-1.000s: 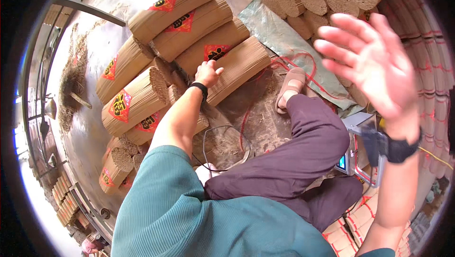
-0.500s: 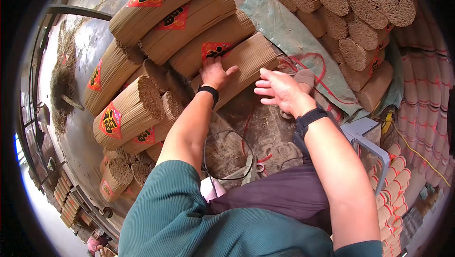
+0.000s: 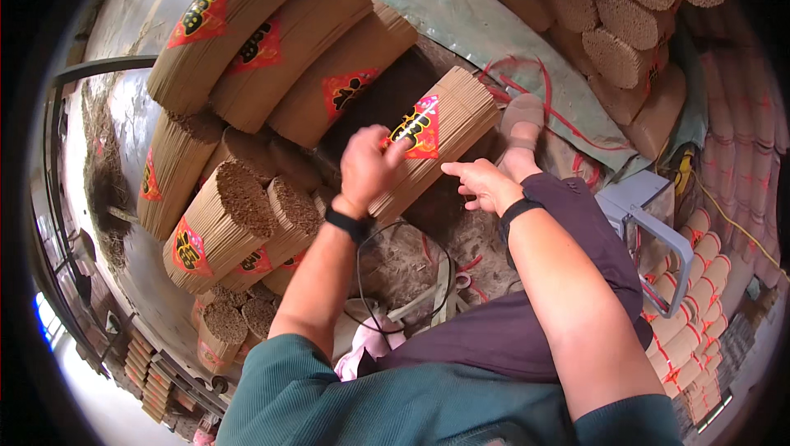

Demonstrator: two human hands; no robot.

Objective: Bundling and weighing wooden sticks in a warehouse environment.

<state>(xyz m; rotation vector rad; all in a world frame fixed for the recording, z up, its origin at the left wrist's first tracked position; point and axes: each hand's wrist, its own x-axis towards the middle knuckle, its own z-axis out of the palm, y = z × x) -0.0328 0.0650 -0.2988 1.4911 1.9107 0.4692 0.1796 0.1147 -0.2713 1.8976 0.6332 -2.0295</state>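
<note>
- In the head view, a loose bundle of thin tan sticks (image 3: 451,143) lies slantwise in front of the person, between the stack on the left and the sandalled foot (image 3: 522,121) on the right.
- A red diamond label (image 3: 427,123) with dark lettering faces up on this bundle.
- The left hand (image 3: 372,168) is at the bundle's left side, its fingers bent and blurred; whether it grips the bundle or only touches it, I cannot tell.
- The right hand (image 3: 484,185) is at the bundle's lower right side, index finger stretched toward it and the other fingers loosely curled, holding nothing visible; I cannot tell if the fingertip touches.
- Each wrist wears a black band (image 3: 347,222).
- Upper left, three larger labelled bundles (image 3: 284,55) lie side by side, with more bundles (image 3: 216,224) below them, some showing their cut ends.
- Upper right, a green sheet (image 3: 485,34) lies beside a pile of bundles (image 3: 617,10), with a red strap (image 3: 546,104) near the foot.
- A black cable (image 3: 360,273) loops in front of the person's knee, and a grey-framed device (image 3: 632,195) stands to the right.
</note>
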